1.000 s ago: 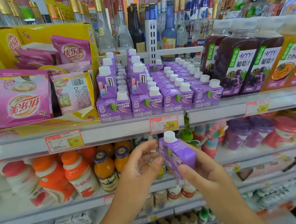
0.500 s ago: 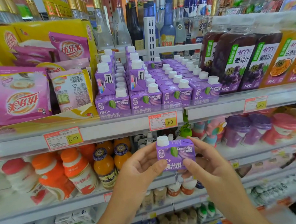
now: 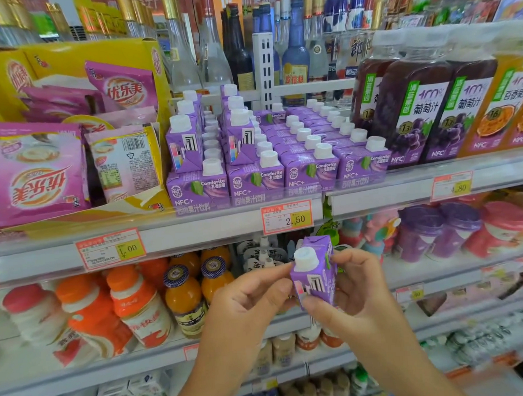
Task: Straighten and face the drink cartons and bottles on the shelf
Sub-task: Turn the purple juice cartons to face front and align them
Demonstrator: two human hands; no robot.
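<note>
At the far left, pink sachets [image 3: 38, 179] are seen slumped in a yellow box [image 3: 65, 56]. They are no part of the job and are best left untouched.

Just beside them, a second layer of cartons [image 3: 184, 144] is stacked on the purple front row [image 3: 197, 189] with narrow sides turned outward, so the facing there is not yet done. These raised cartons appear to rest only on the capped tops below. They could be toppled if anything were pushed in against them carelessly.

On the tier beneath, orange bottles [image 3: 183, 292] are crowded close to the edge.

Below the shelf rail [image 3: 195, 231], the left hand [image 3: 247, 301] is closed on a loose carton [image 3: 314, 273], with thumb and fingertips pinched on its left edge. The carton is held in the air just under the price tag [image 3: 287, 217]. It is roughly upright, with its narrow side toward the camera and its brand face turned to the right. The right hand [image 3: 359, 289] is wrapped round its other side, with the thumb at the lower front corner.

Only fingertips are used by either hand, so the carton could be let slip while being turned. A drop would probably send it among the bottles below. If it were set back as it now faces, the same fault would be repeated.

At the right, tall juice bottles [image 3: 413, 111] stand just beside the last carton row. They could be nudged askew by a wrist if the carton were returned on that side.
</note>
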